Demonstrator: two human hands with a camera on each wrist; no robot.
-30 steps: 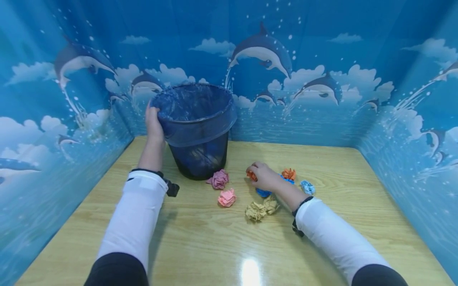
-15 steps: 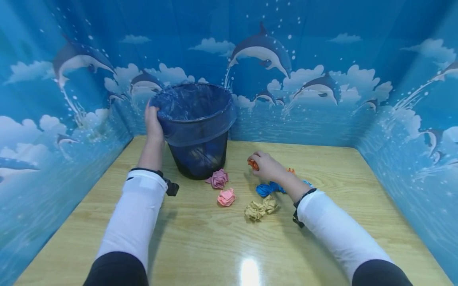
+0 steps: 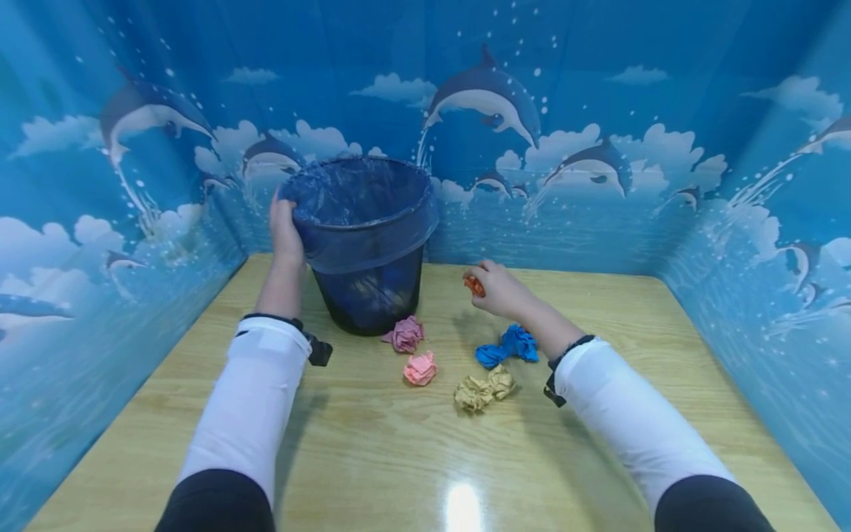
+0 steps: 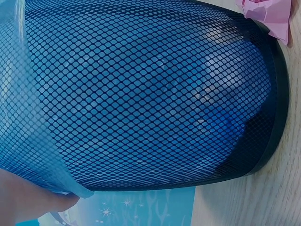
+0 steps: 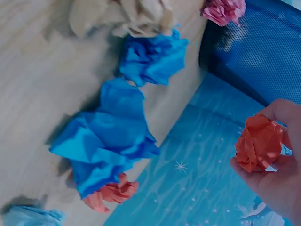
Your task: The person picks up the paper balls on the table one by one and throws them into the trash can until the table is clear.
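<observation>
A black mesh waste bin (image 3: 368, 284) with a translucent blue liner (image 3: 372, 244) folded over its rim stands at the back left. My left hand (image 3: 285, 230) grips its rim on the left side; only part of that hand (image 4: 35, 200) shows in the left wrist view. Between the fingers and thumb of my right hand (image 3: 503, 293) is an orange crumpled paper ball (image 3: 474, 286), pinched and held above the table, right of the bin. Two blue crumpled papers (image 3: 517, 342) lie below that hand. Another orange paper ball (image 5: 112, 193) is beside them, hidden from the head view by the arm.
A mauve paper ball (image 3: 407, 335) lies against the bin's foot, with a pink one (image 3: 420, 369) in front. Two tan balls (image 3: 473, 394) lie together nearer me. The right wrist view shows a light blue one (image 5: 33, 216). A dolphin-print curtain (image 3: 585, 222) surrounds the wooden table (image 3: 372, 458).
My right hand has lifted the orange paper ball and moved it away from me, up off the table, uncovering the blue papers. The left hand stays on the bin's rim.
</observation>
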